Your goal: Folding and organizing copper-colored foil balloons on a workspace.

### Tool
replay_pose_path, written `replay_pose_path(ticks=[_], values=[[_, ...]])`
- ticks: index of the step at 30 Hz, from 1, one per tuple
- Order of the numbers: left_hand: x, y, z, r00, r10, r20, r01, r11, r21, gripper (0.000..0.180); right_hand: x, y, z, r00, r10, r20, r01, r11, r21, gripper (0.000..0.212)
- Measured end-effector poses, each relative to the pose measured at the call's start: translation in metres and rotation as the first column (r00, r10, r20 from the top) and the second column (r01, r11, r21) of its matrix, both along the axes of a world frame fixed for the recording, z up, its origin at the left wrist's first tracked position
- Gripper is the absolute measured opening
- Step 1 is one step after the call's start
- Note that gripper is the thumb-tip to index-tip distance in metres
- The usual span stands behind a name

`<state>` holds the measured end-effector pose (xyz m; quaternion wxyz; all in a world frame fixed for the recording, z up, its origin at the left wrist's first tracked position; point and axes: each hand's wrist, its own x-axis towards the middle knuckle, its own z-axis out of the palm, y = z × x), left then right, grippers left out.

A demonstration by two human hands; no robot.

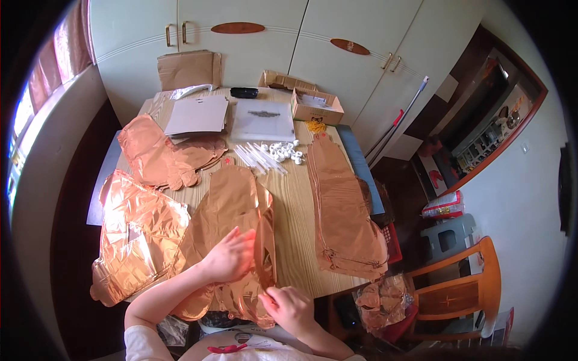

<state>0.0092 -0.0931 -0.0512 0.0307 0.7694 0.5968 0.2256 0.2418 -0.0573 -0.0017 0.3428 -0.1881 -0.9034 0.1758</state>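
A flat, uninflated rose-gold foil balloon (230, 192) lies in front of me, its lower part reaching the table's near edge. My left hand (232, 255) rests flat on its middle with the fingers stretched out. At the balloon's lower right edge, my right hand (290, 308) is closed, with the foil edge pinched between thumb and fingers. Left of it spreads a shinier, crumpled foil balloon (141, 240), partly under my left forearm. More flat foil balloons (144, 147) lie at the far left. A neat stack of long foil balloons (344, 210) lies on the right.
On the wooden table (295, 240) are white plastic sticks (259, 157), small white cups (288, 150), a stack of pale sheets (197, 115), a clear flat packet (262, 120) and an open carton (317, 107). A wooden chair (454, 289) holding a bag of foil pieces (383, 302) stands right.
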Motion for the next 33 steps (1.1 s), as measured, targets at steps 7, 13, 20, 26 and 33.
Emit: replay_pose_path(ticks=[7, 13, 20, 26, 33], values=[[0.001, 0.023, 0.051, 0.689, 0.468, 0.553, -0.221, 0.863, -0.454, 0.048, -0.013, -0.011, -0.005, 0.988, 0.094, 0.126, -0.104, 0.992, 0.076, 0.022], [-0.011, 0.021, 0.029, 0.745, 0.442, 0.500, -0.181, 0.855, -0.486, 0.067, 0.015, 0.045, 0.010, 0.920, 0.390, -0.045, -0.386, 0.875, -0.292, 0.037], [-0.013, 0.010, 0.027, 0.785, 0.449, 0.426, -0.196, 0.833, -0.517, 0.081, 0.022, 0.092, -0.050, 0.924, 0.288, 0.251, -0.298, 0.954, 0.005, 0.039], [-0.020, 0.010, 0.011, 0.794, 0.434, 0.425, -0.229, 0.862, -0.452, 0.083, 0.014, 0.090, -0.053, 0.905, 0.296, 0.307, -0.323, 0.945, 0.042, 0.038], [-0.016, 0.016, 0.015, 0.823, 0.390, 0.412, -0.198, 0.878, -0.435, 0.083, 0.019, 0.092, -0.055, 0.900, 0.287, 0.327, -0.322, 0.945, 0.055, 0.031]])
